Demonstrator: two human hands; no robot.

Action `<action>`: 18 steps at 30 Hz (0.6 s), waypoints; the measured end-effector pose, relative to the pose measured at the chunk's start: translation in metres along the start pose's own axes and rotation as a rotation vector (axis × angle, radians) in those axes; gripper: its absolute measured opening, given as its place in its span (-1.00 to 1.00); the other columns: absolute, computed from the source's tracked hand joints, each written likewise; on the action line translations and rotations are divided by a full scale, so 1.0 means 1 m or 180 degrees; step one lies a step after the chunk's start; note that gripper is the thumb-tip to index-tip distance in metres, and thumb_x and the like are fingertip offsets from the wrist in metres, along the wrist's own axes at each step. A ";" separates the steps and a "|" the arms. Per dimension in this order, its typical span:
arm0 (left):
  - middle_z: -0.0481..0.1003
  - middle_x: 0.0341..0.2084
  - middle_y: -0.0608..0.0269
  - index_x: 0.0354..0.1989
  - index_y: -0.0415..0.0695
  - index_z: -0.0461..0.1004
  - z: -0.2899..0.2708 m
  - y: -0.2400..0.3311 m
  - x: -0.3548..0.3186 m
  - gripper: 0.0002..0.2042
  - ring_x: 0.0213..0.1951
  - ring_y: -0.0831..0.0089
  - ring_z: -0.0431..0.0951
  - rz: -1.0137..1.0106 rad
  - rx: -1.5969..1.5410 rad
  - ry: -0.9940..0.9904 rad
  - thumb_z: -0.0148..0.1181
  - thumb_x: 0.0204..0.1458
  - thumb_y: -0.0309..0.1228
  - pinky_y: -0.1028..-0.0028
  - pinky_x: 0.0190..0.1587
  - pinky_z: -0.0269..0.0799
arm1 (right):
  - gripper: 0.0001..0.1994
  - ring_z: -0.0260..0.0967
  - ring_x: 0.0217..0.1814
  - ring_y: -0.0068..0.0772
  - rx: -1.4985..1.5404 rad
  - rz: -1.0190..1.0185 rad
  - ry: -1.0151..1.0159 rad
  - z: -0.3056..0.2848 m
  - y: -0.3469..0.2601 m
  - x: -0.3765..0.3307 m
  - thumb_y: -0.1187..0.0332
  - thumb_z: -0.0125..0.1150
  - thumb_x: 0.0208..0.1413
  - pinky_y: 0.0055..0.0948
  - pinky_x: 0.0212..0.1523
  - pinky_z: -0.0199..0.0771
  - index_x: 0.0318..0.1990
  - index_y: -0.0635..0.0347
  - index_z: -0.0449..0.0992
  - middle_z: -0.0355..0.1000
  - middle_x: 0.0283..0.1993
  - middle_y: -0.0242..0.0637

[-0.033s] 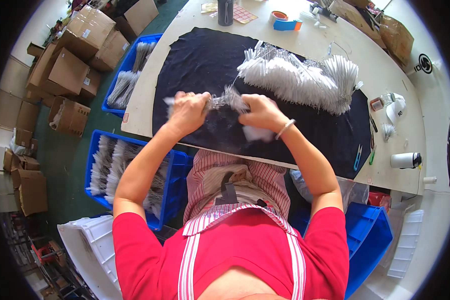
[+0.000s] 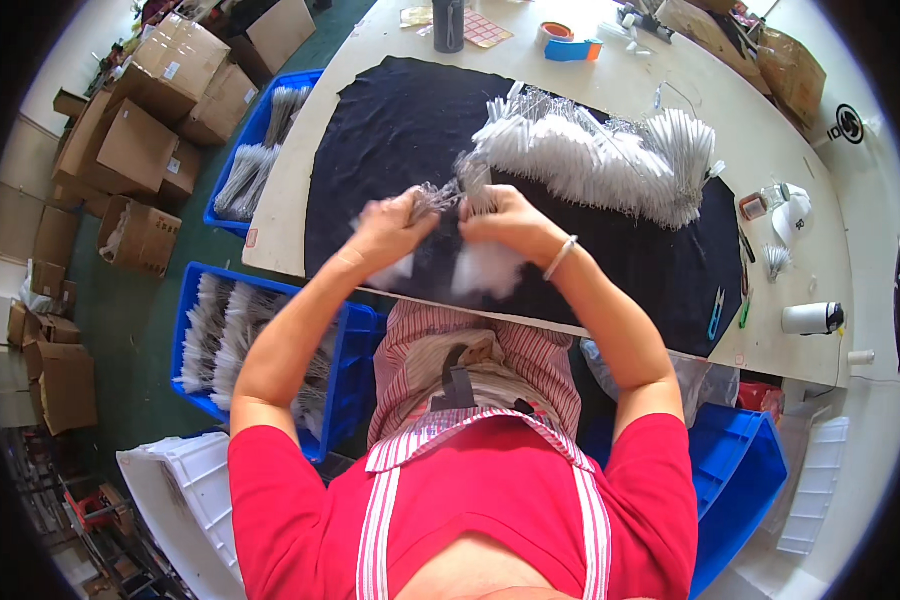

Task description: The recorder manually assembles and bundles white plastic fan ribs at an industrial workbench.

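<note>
My left hand [image 2: 388, 228] is closed around a bundle of thin silvery wires [image 2: 433, 198], whose pale ends show below the hand, smeared by motion. Close beside it, my right hand [image 2: 510, 222] grips a second bundle with wires [image 2: 475, 170] above the fist and blurred white ends [image 2: 487, 268] below. The wire ends of both bundles meet or nearly meet between my hands; whether they are tangled I cannot tell. Both are held over a black cloth [image 2: 370, 130] on the table. Just beyond my right hand lies a long pile of similar white-tipped wire bundles [image 2: 590, 150].
On the table stand a dark bottle [image 2: 449, 27], a blue tape dispenser [image 2: 573, 50], a glass jar [image 2: 763, 203] and a white bottle [image 2: 811, 319]. Blue-handled snips [image 2: 715, 314] lie at the right. Blue crates [image 2: 355, 340] with more bundles and cardboard boxes [image 2: 135, 145] are to the left.
My hands have come closer together, and the wire ends between them now point further up. More of the white ends shows below both hands.
</note>
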State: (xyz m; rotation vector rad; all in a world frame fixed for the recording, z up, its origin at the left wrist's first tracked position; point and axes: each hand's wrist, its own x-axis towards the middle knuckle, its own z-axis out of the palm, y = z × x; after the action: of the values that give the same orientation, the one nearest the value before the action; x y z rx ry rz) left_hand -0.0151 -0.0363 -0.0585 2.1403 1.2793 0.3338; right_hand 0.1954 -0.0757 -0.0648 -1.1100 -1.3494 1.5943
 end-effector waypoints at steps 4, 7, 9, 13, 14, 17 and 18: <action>0.42 -0.49 0.36 -0.27 -0.14 0.43 0.014 -0.020 -0.005 -0.83 -0.38 0.63 0.33 -0.0085 -0.1960 -0.0101 0.14 0.07 -0.32 0.53 -0.24 0.31 | -0.81 0.42 -0.44 -0.42 -0.1372 -0.0226 0.0543 0.004 -0.017 0.003 0.36 0.25 -0.25 -0.44 -0.37 0.39 -0.41 0.20 0.49 0.46 -0.49 -0.26; 0.47 -0.51 0.28 -0.31 -0.07 0.44 0.001 -0.020 -0.005 -0.87 -0.41 0.51 0.43 -0.0222 -0.1507 0.0111 0.12 0.07 -0.31 0.44 -0.22 0.31 | -0.75 0.42 -0.45 -0.21 -0.1665 -0.0411 0.0696 -0.005 -0.001 -0.002 0.26 0.23 -0.30 -0.32 -0.34 0.40 -0.45 0.21 0.46 0.43 -0.51 -0.11; 0.52 -0.50 0.18 -0.34 -0.03 0.45 -0.008 -0.007 -0.009 -0.87 -0.37 0.28 0.53 0.0469 0.1464 0.0545 0.11 0.04 -0.27 0.30 -0.22 0.31 | -0.76 0.40 -0.48 -0.35 -0.1934 -0.0296 0.0390 -0.001 -0.001 -0.003 0.31 0.22 -0.29 -0.36 -0.38 0.39 -0.46 0.29 0.44 0.40 -0.56 -0.15; 0.54 -0.36 0.04 -0.24 -0.07 0.47 -0.047 -0.014 -0.017 -0.77 -0.25 0.10 0.54 0.0126 0.0712 -0.0272 0.15 0.00 -0.22 0.23 -0.16 0.38 | -0.85 0.32 -0.46 -0.60 -0.0810 0.0132 0.0042 -0.032 -0.010 -0.006 0.49 0.25 -0.23 -0.57 -0.40 0.35 -0.43 0.28 0.48 0.39 -0.50 -0.42; 0.54 -0.32 0.05 -0.18 -0.08 0.46 -0.060 -0.031 -0.017 -0.73 -0.23 0.14 0.54 0.0039 0.0222 -0.0669 0.17 -0.02 -0.24 0.30 -0.15 0.41 | -0.89 0.33 -0.47 -0.58 -0.0265 0.0071 0.0199 -0.041 -0.013 -0.010 0.52 0.22 -0.21 -0.55 -0.42 0.35 -0.45 0.26 0.47 0.39 -0.50 -0.40; 0.51 -0.42 0.23 -0.23 -0.15 0.45 -0.067 -0.058 -0.023 -0.77 -0.34 0.44 0.47 -0.0578 -0.0226 -0.0166 0.19 0.00 -0.30 0.44 -0.22 0.38 | -0.94 0.33 -0.48 -0.57 0.0280 -0.0002 0.0320 -0.037 -0.018 -0.012 0.51 0.20 -0.17 -0.54 -0.42 0.35 -0.48 0.23 0.45 0.38 -0.51 -0.39; 0.51 -0.42 0.23 -0.23 -0.15 0.45 -0.062 -0.060 -0.023 -0.77 -0.34 0.44 0.47 -0.0585 -0.0229 -0.0147 0.19 0.00 -0.30 0.44 -0.22 0.38 | -0.93 0.33 -0.47 -0.59 0.0249 -0.0127 0.0348 -0.025 -0.016 -0.011 0.52 0.21 -0.17 -0.56 -0.41 0.35 -0.47 0.23 0.44 0.38 -0.51 -0.40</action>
State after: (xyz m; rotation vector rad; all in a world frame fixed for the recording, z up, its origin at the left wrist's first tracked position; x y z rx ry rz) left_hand -0.1003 -0.0118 -0.0454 1.9421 1.4037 0.2479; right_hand 0.2230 -0.0747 -0.0493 -1.1001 -1.2202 1.5224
